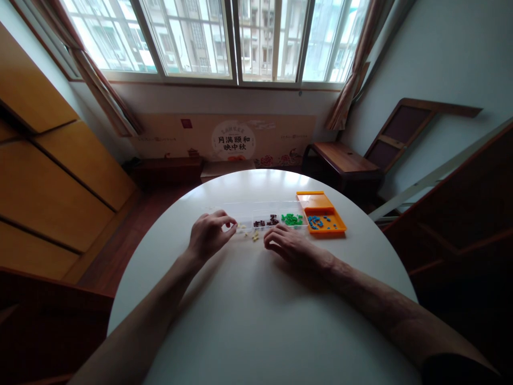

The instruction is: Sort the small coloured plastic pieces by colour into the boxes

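Observation:
My left hand [211,232] is at the left end of a clear plastic case [266,206], thumb and forefinger pinched together; whatever is between the tips is too small to make out. My right hand [290,243] lies low at the case's front edge with its fingers curled in, and its fingertips hide anything they hold. Between the hands, a few small cream-yellow pieces [255,236] lie on the table. Inside the case, dark brown pieces [272,220] fill the middle compartments and green pieces [292,219] sit to their right.
An orange box [327,231] with its lid open stands at the right end of the case, with small blue pieces [315,222] inside. Everything rests on a round white table [256,310]. Beyond it are a wooden chair [344,158] and a printed board [284,128] under the window.

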Tool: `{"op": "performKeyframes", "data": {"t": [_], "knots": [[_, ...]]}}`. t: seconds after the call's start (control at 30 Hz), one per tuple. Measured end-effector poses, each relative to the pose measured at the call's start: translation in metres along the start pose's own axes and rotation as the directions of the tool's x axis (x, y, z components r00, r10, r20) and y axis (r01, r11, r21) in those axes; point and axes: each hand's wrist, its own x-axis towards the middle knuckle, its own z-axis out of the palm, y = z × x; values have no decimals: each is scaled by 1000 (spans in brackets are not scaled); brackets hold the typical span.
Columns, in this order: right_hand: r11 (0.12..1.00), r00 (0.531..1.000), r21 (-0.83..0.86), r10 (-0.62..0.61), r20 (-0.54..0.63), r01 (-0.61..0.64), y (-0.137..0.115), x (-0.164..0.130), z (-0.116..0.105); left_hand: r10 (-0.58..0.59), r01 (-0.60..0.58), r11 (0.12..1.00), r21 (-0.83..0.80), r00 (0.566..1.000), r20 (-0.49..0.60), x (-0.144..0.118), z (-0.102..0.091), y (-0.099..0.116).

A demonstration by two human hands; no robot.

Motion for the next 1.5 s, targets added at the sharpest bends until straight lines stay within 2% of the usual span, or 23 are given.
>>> {"op": "performKeyframes", "data": {"t": [0.1,0.23,0.37,0.53,0.7,0.83,1.0,1.2,1.33,1.4,1.5], "knots": [[999,997,12,47,-63,-46,1,-2,3,30,-29,999,30,999,-23,-1,1,0],[999,991,12,45,-123,-44,3,-4,6,59,-55,997,46,995,-86,-2,1,4],[999,977,3,43,-207,-44,7,-6,10,123,-129,991,-28,979,-160,-2,1,15],[999,968,-8,43,-248,-47,8,-8,11,275,-291,939,-186,955,-108,-8,15,36],[1000,970,-12,23,-242,-27,6,-7,8,350,-356,873,-334,933,-79,-13,32,48],[1000,971,-4,6,-240,-7,6,-6,6,346,-359,842,-402,932,-108,-12,35,49],[1000,970,1,3,-243,-3,7,-7,7,363,-384,833,-398,923,-131,-11,33,48],[1000,978,-11,9,-208,-11,8,-9,9,348,-351,860,-371,934,-77,-12,29,50],[999,981,-7,46,-190,-49,9,-9,10,358,-364,863,-351,930,-85,-9,23,47],[997,982,-16,75,-170,-79,8,-8,9,320,-342,887,-311,940,-119,-5,17,41],[996,995,-73,51,-89,-58,4,-6,6,160,-195,954,-228,974,-161,1,8,27]]}}
